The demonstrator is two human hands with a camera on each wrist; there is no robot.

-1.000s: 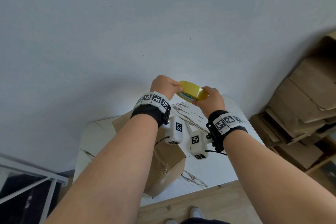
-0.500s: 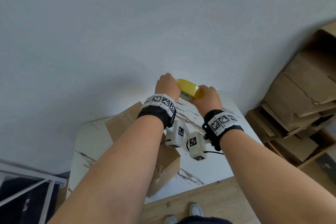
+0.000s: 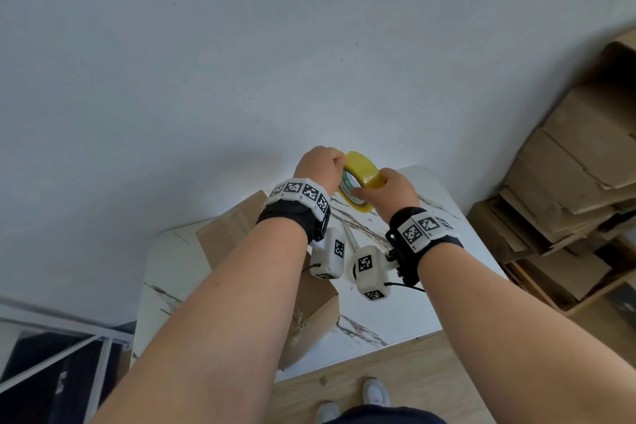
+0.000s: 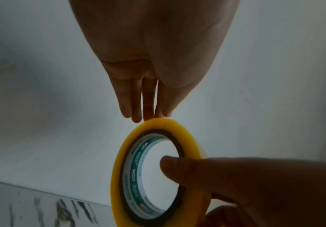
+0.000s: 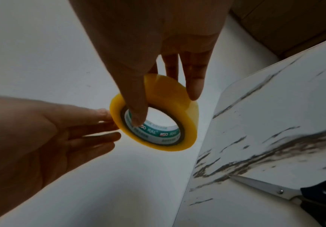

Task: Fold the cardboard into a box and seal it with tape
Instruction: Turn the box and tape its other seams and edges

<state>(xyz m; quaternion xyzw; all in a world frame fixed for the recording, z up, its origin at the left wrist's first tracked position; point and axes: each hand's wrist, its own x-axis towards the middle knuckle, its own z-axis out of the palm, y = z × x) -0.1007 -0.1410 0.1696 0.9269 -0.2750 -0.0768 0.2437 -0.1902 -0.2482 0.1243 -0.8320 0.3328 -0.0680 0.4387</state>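
Observation:
A yellow tape roll (image 3: 362, 174) is held up in the air above the far edge of the marble table (image 3: 395, 306). My right hand (image 3: 389, 189) grips it, thumb through the core and fingers over the outer band (image 5: 170, 96). My left hand (image 3: 320, 165) reaches in from the left with straight fingers, and its fingertips (image 4: 137, 118) touch the roll's outer edge (image 4: 119, 169). The folded brown cardboard box (image 3: 309, 313) lies on the table under my left forearm, crinkled clear tape on its near end.
Scissors (image 5: 294, 195) with black handles lie on the table below my right wrist, blades towards the wall. A stack of flat cardboard (image 3: 578, 175) stands at the right against the wall. A white metal rail (image 3: 69, 348) is at lower left.
Both hands stayed raised with the roll. The roll has been turned so its open core faces me more, and the left fingers have shifted along its rim.

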